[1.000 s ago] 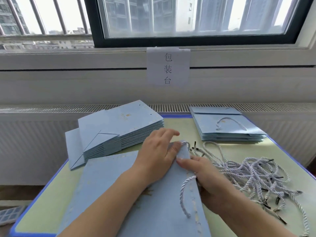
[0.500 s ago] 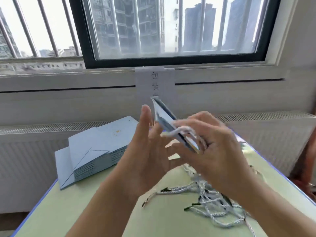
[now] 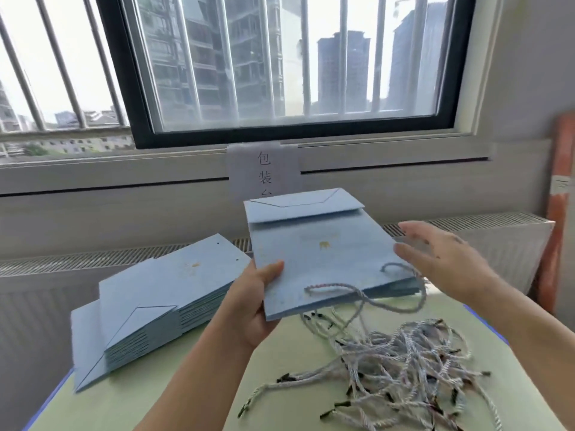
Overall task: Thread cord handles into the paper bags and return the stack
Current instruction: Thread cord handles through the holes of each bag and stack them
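Observation:
A flat light-blue paper bag (image 3: 317,253) is held in the air above the table, its folded bottom pointing toward the window. My left hand (image 3: 258,303) grips its near left corner, thumb on top. A white twisted cord handle (image 3: 367,293) loops from the bag's near edge and hangs down. My right hand (image 3: 441,259) hovers beside the bag's right edge with fingers spread and straight, holding nothing. More blue edges show just under the held bag at the right. A stack of flat blue bags (image 3: 161,303) lies on the table at the left.
A tangle of loose white cords with black tips (image 3: 404,374) lies on the green table (image 3: 295,384) at the right front. A paper sign (image 3: 264,172) hangs under the window. A radiator runs behind the table, and an orange pipe (image 3: 560,213) stands at the far right.
The bag went from flat on the table to raised in both hands, and is now held level by my left hand alone. My right hand has let go and moved to the right.

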{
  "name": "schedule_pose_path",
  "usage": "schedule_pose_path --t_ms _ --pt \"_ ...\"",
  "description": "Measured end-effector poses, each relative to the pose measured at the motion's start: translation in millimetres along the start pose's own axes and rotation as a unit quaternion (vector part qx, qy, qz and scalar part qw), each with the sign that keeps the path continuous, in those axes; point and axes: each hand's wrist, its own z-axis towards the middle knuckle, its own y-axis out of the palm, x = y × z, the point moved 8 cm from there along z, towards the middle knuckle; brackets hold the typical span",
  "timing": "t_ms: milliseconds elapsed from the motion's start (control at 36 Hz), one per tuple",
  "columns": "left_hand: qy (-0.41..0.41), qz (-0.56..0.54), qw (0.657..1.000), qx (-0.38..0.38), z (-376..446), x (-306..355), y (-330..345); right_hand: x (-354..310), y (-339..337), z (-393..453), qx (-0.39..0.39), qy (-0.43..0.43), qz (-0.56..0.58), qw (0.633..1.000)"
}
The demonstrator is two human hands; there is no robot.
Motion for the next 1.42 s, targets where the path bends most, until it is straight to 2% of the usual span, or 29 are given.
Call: schedule_pose_path --t_ms 56,111,194,222,278,333,389,528,667,750,889,1000,1083,1167,1306,1417 --pt "0.015 -0.001 1.000 0.001 16.4 3.0 5.8 19.1 10.9 10.0 -0.080 0.073 0.143 0.984" --pt "0.020 0.005 1.000 0.001 32.2 4.5 13.9 20.6 17.7 13.2 -0.135 0.113 0.298 0.938" --pt "0.016 0.009 1.000 0.007 53.9 5.4 28.6 20.5 4.1 26.0 -0.080 0.126 0.455 0.878" --pt "0.011 0.010 1.000 0.013 61.0 5.1 32.5 21.2 -4.7 30.8 -0.045 0.113 0.460 0.880" --pt "0.010 0.025 0.999 0.019 75.9 5.8 40.3 21.6 -25.4 39.6 0.023 0.050 0.356 0.933" --pt "0.018 0.046 0.999 0.021 90.3 7.6 47.6 14.1 -35.4 45.2 0.028 -0.057 0.168 0.984" --pt "0.017 0.054 0.998 0.023 104.9 7.3 54.3 12.9 -33.9 51.2 0.000 -0.124 0.033 0.992" --pt "0.019 0.059 0.998 0.023 138.4 3.3 72.8 13.6 -36.4 73.1 0.021 -0.167 -0.068 0.983" --pt "0.050 0.061 0.997 0.017 167.7 3.3 91.8 31.9 -37.0 94.2 0.066 -0.170 -0.067 0.981" --pt "0.059 0.081 0.995 0.021 182.2 -1.4 89.9 48.8 -28.3 103.6 0.050 -0.152 -0.030 0.987" --pt "-0.005 0.184 0.980 0.069 196.6 -38.2 57.2 85.1 -5.0 116.2 -0.002 -0.082 -0.016 0.997" --pt "-0.071 0.249 0.960 0.106 201.8 -69.7 24.9 90.4 7.8 131.1 -0.011 -0.065 -0.009 0.998" --pt "-0.081 0.285 0.948 0.118 203.9 -79.0 13.6 92.5 17.8 148.3 -0.028 -0.005 0.081 0.996" --pt "-0.054 0.321 0.939 0.111 204.3 -76.0 15.9 95.6 36.7 167.0 -0.068 0.087 0.159 0.981" --pt "0.025 0.433 0.896 0.092 207.3 -65.7 26.5 97.8 74.3 187.7 -0.118 0.189 0.198 0.955" --pt "0.050 0.528 0.842 0.096 211.4 -61.6 21.9 103.7 104.7 191.2 -0.143 0.238 0.209 0.938"
